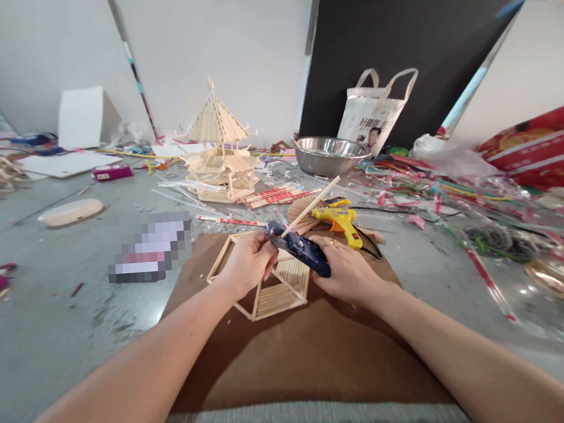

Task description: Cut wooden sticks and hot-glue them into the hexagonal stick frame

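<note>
My right hand [346, 268] is wrapped round a dark blue hand cutter [304, 252] with a metal blade at its tip. A thin wooden stick [315, 203] slants up and to the right from the cutter's jaws. At the lower end of that stick, my left hand [247, 262] is closed, fingertips pinched beside the jaws; its grip is partly hidden. Below both hands lies a flat, many-sided stick frame [278, 295], with one section filled by parallel sticks. It rests on a brown board [293, 365].
A yellow glue gun [338, 220] lies behind my right hand. Farther back stand a stick-built pagoda [217, 151], a metal bowl [331, 156] and a white bag [372, 115]. A blurred-out phone [152, 246] lies left; plastic wrappers and scraps [435, 194] litter the right.
</note>
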Motion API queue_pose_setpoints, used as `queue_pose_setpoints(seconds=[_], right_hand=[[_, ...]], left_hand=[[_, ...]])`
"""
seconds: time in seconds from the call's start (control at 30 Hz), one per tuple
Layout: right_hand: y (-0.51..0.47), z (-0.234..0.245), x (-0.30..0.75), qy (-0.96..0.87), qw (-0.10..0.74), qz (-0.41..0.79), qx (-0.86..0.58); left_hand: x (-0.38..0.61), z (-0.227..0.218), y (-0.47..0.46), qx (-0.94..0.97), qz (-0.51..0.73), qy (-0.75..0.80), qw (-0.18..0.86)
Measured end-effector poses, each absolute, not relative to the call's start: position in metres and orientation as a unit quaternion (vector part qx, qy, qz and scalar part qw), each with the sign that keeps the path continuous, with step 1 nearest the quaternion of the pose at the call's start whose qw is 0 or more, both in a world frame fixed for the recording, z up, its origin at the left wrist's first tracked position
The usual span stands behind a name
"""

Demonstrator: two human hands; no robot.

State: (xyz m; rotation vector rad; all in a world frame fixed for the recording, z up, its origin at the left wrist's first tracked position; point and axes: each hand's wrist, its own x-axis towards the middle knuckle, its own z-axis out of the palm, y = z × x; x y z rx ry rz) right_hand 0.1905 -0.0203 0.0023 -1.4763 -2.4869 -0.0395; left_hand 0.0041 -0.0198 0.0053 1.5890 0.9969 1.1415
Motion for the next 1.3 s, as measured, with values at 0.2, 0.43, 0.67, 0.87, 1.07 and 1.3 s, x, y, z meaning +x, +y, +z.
queue_pose_setpoints(seconds=[0.2, 0.43, 0.67, 0.87, 1.07, 1.3], right_hand=[[-0.021, 0.002, 0.189, -0.843, 0.121, -0.010, -0.523], [-0.022, 0.002, 0.188, -0.837, 0.127, 0.002, -0.531], [-0.022, 0.003, 0.188, -0.825, 0.125, 0.009, -0.551], [-0.023, 0.005, 0.188, -0.820, 0.098, 0.024, -0.563], [-0.023, 0.009, 0.187, -0.823, 0.081, 0.022, -0.562], [-0.024, 0.007, 0.187, -0.817, 0.100, 0.033, -0.567]], left_hand=[[0.004, 0.007, -0.022, 0.665, 0.457, 0.405, 0.430], [0.005, 0.001, -0.021, 0.656, 0.443, 0.421, 0.443], [0.005, 0.005, -0.021, 0.643, 0.447, 0.423, 0.457], [0.006, 0.012, -0.025, 0.646, 0.440, 0.439, 0.444], [0.004, 0.000, -0.021, 0.678, 0.429, 0.463, 0.377], [0.003, -0.002, -0.019, 0.709, 0.449, 0.488, 0.239]])
